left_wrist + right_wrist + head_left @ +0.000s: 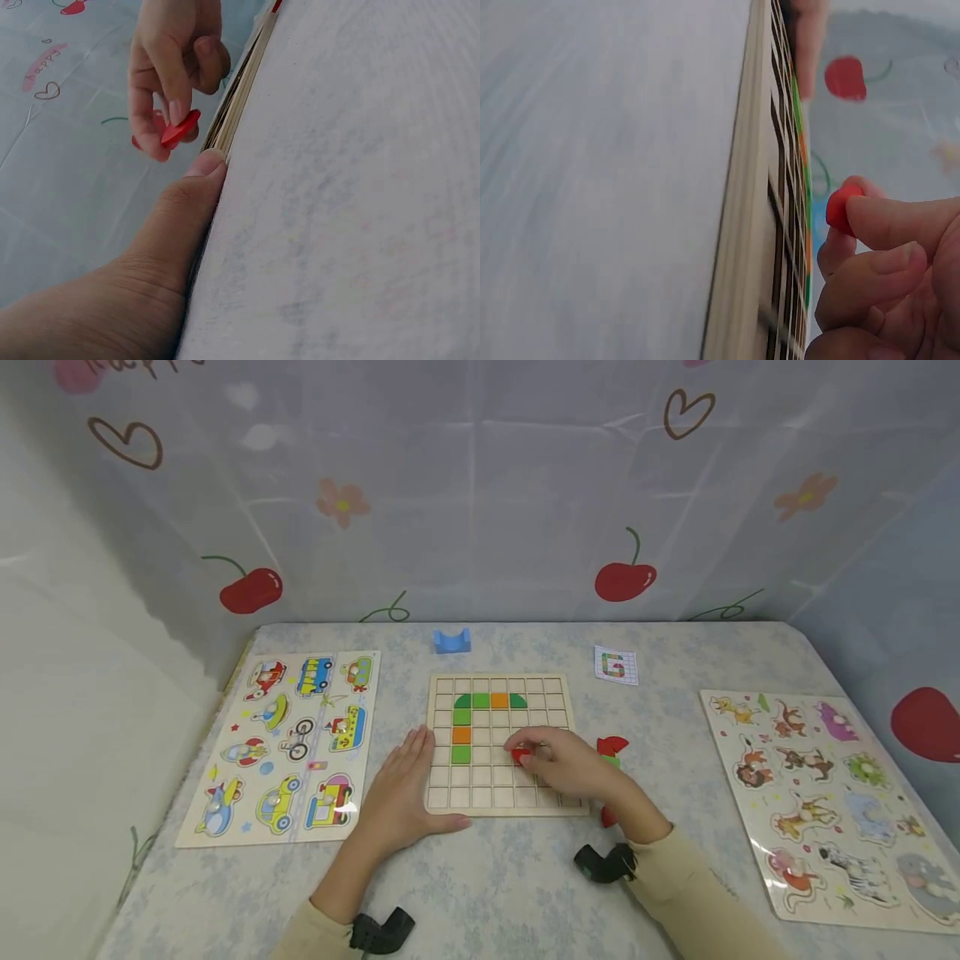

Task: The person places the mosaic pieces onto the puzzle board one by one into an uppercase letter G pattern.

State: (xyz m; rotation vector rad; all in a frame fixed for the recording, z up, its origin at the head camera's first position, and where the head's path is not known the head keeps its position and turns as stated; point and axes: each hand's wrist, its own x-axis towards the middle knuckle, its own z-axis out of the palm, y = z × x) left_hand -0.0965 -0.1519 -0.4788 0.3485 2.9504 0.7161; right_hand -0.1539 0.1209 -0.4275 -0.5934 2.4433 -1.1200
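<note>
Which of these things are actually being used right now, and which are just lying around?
In use:
- grid board, steadied by the left hand
- red piece, pinched in the right hand
- pattern card
- spare pieces beside the board

Lying about:
- vehicle puzzle
- animal puzzle
- blue block

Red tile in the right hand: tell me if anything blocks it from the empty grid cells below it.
Nothing visible does. The right hand pinches the red tile just above the grid board, whose cells there look empty; the left hand rests at the board's left edge.
</note>
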